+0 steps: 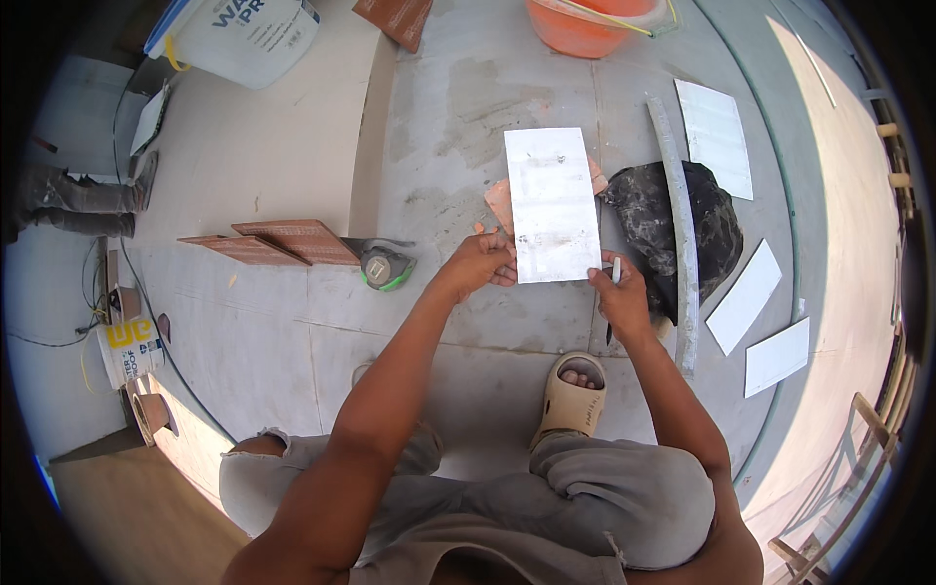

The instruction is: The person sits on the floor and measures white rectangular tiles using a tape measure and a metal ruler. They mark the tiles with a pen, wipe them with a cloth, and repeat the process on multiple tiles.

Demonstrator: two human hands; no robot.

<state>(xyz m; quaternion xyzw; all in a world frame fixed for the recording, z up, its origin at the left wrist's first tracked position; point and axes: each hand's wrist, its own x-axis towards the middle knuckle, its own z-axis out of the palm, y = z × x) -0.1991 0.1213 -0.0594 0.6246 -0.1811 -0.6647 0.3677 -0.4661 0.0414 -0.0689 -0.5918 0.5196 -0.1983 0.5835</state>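
Observation:
A white rectangular tile (553, 207) with grey smudges is held up in front of me. My left hand (480, 261) pinches its lower left edge. Fingers of my right hand (624, 295) grip the lower right corner, and a white pen (616, 270) with a dark end is tucked among them. Orange-pink broken pieces (499, 203) show partly from behind the tile. To the right of the tile lies a crumpled black plastic bag (717, 219), with a long grey metal bar (680, 234) across it.
Several white tile pieces (717, 136) lie at the right. A tape measure (386, 266) sits beside brown tiles (297, 241) at left. An orange bucket (575, 27) stands ahead, a white tub (249, 39) on the raised slab. Another person's legs (88, 203) show far left.

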